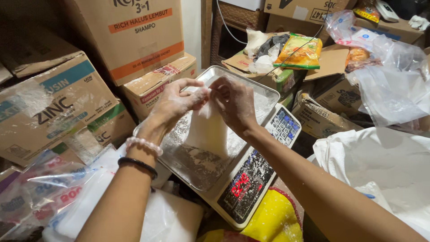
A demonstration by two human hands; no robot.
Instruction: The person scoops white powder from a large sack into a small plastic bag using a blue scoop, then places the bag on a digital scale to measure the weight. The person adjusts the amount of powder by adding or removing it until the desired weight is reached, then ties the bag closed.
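White powder dusts nearly everything within reach. Nearest, a yellow cloth (273, 219) lies under the front edge of a digital scale (251, 179) with a lit red display. On the scale sits a metal tray (192, 166), floured over. A small clear bag of white powder (208, 130) stands upright on the tray, already filled. The left hand (177, 103) and the right hand (235, 105) meet at its mouth, both sets of fingers pinching the bag's top together. In my judgement the filling and weighing are done and the closing is in progress; the mouth is not yet tied or sealed.

Room is tight. Cardboard cartons (58, 107) crowd the left, just beside the tray's edge. A large white sack (380, 166) stands open on the right. Further off, snack packets (299, 53) and loose plastic bags (389, 85) fill the far side.
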